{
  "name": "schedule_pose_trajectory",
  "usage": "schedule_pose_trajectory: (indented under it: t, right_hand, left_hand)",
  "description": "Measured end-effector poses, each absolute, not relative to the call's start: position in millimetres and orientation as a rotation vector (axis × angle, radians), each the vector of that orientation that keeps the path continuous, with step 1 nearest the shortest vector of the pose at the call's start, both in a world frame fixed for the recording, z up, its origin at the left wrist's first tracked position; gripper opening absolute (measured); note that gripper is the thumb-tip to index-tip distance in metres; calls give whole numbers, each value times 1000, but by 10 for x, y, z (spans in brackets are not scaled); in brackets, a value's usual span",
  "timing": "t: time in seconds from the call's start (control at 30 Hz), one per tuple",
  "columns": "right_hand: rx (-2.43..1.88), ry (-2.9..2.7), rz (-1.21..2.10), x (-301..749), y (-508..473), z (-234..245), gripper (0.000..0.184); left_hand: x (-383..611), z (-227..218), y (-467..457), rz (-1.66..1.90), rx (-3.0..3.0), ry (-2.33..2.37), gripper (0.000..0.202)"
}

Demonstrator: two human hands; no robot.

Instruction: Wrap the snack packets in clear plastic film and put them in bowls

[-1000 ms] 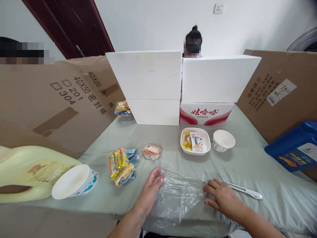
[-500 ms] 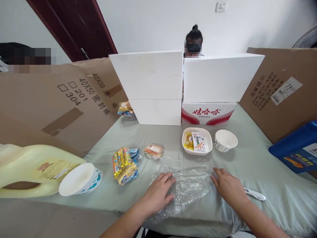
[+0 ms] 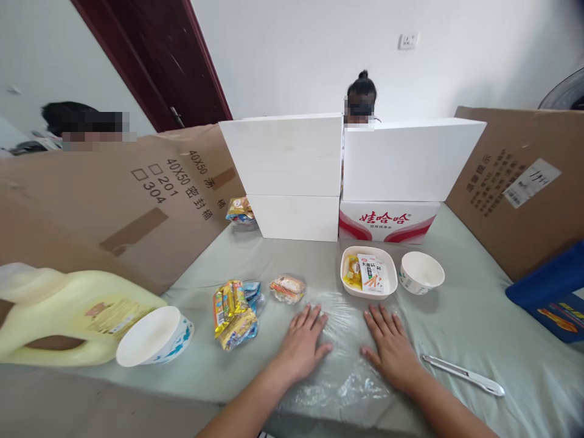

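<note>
A clear plastic bag lies spread on the pale green cloth in front of me. My left hand rests flat on the bag's left part, fingers spread. On its right part my right hand lies flat too, fingers apart. Just beyond my left hand sits a wrapped snack pack. Farther left is a bundle of yellow and blue snack packets. Beyond my right hand stands a cream tray holding a yellow packet and a white packet.
A white paper bowl stands right of the tray; another bowl tips against a yellow jug. A slim white-and-silver tool and a blue container lie rightward. White boxes and cardboard surround the cloth. Two people sit beyond.
Both hands have moved forward and flattened onto the bag, my right hand shifting left. The crumpled bag now lies flatter. The view has shifted, and more of the slim tool shows.
</note>
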State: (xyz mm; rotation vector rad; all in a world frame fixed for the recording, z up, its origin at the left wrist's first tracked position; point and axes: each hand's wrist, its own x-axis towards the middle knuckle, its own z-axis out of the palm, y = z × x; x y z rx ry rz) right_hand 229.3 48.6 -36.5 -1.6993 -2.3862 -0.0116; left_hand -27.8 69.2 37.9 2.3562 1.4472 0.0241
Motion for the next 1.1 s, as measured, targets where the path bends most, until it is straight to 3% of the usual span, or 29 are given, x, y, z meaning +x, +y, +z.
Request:
schedule_pose_trajectory:
  t: [0.1,0.2,0.3,0.47,0.5,0.63,0.67,0.9,1.1]
  right_hand:
    - [-1762,-2333,-80,2505,427,-407,71]
    - [-1788,-2238,-65,2568,343,-226,62]
    - [-1617,-2271,154,2397,222,80,54]
    - [-1115,-2651,702,1943,4,354,83]
    - [-1088,-2708,742,1910,-44,344,80]
    - [-1294,-2762,750,2033,-264,276,20]
    - [-1337,-2738,760,2097,-318,288,15]
    - [-1362,-2229,1167,2451,-517,527,21]
    - [-1502,-1702,1354,2563,-432,243,23]
  left_hand:
    - [-512,273,763,110,2343,1522,57]
    - [-690,266,704,433,2306,1521,38]
    - [-750,379,602,694,2194,1309,22]
    - [-655,516,424,336,2192,883,21]
    - [-651,513,382,236,2232,834,23]
    - [-769,422,199,19,2371,780,44]
    - [-815,388,156,-14,2409,765,45]
    - [-915,407,31,73,2396,774,30]
    - [-812,588,361,229,1955,1062,14]
